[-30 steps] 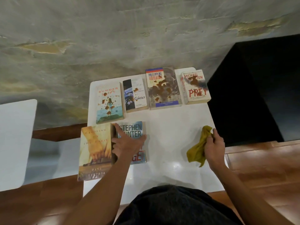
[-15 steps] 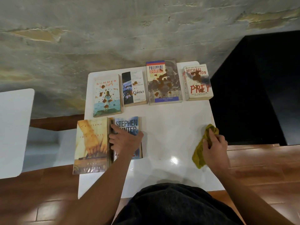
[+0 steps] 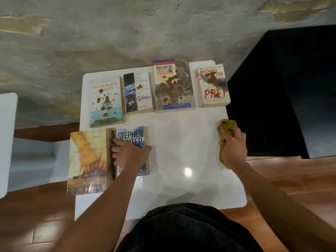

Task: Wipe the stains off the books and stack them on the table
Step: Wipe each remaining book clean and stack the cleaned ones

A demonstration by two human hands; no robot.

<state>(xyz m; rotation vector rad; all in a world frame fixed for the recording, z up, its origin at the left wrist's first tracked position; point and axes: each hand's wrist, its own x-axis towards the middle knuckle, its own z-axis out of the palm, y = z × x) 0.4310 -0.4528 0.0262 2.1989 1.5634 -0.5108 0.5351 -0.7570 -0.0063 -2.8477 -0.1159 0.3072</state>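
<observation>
Several books lie flat on a small white table [image 3: 181, 142]. The back row holds stained covers: Summer Shift [image 3: 106, 101], Contact [image 3: 138, 92], Philippine Legislature [image 3: 172, 84] and Prey [image 3: 212, 85]. In front at the left lie a tan book [image 3: 87, 160] and the Stephen Hunter book [image 3: 131, 135]. My left hand [image 3: 129, 155] grips the Stephen Hunter book, fingers curled over its left edge and thumb at its right edge. My right hand [image 3: 232, 148] clutches a bunched yellow cloth [image 3: 226, 126] at the table's right edge.
A black block [image 3: 281, 97] stands right of the table. A grey plastered wall [image 3: 127, 33] rises behind it. A white surface [image 3: 7, 142] shows at the far left. Wooden floor [image 3: 291, 179] surrounds the table. My dark clothing [image 3: 181, 230] fills the bottom centre.
My left hand shifted from lying flat on the Stephen Hunter book to curling over its left edge. My right hand with the cloth stayed at the table's right edge.
</observation>
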